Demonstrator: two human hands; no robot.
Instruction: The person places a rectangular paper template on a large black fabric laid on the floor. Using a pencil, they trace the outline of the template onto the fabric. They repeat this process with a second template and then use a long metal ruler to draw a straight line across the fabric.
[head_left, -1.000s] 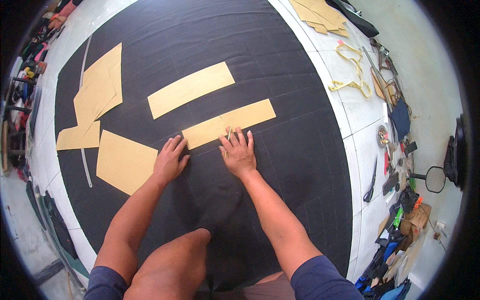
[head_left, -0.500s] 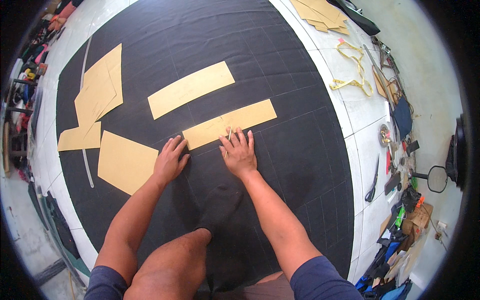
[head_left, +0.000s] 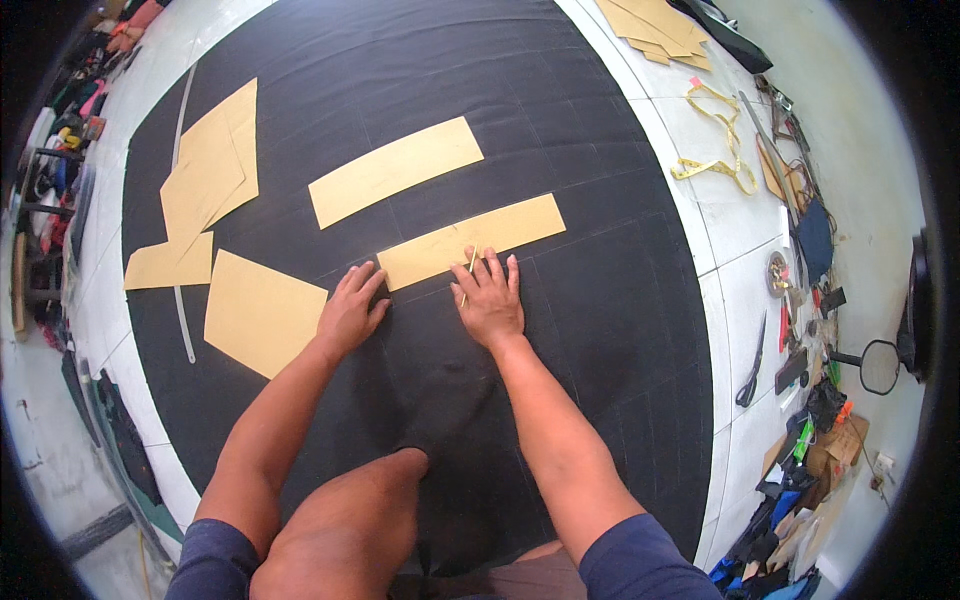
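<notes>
Big paper piece (head_left: 262,312) at nine o'clock from your left hand (head_left: 350,306), which lies palm-down, fingers slightly apart, holding nothing. Paper strip (head_left: 512,226) at two o'clock from it, on black cloth (head_left: 620,400). Your right hand (head_left: 492,303) holds a thin yellow stick (head_left: 471,262), fingertips on the strip. Scissors (head_left: 751,375) at three o'clock.

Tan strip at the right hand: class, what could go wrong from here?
No weight shows on the tan strip, so it might slide on the black cloth. The thin stick in the right hand could nudge the strip's edge. The left hand, close beside the broad tan piece, may shift it.
</notes>
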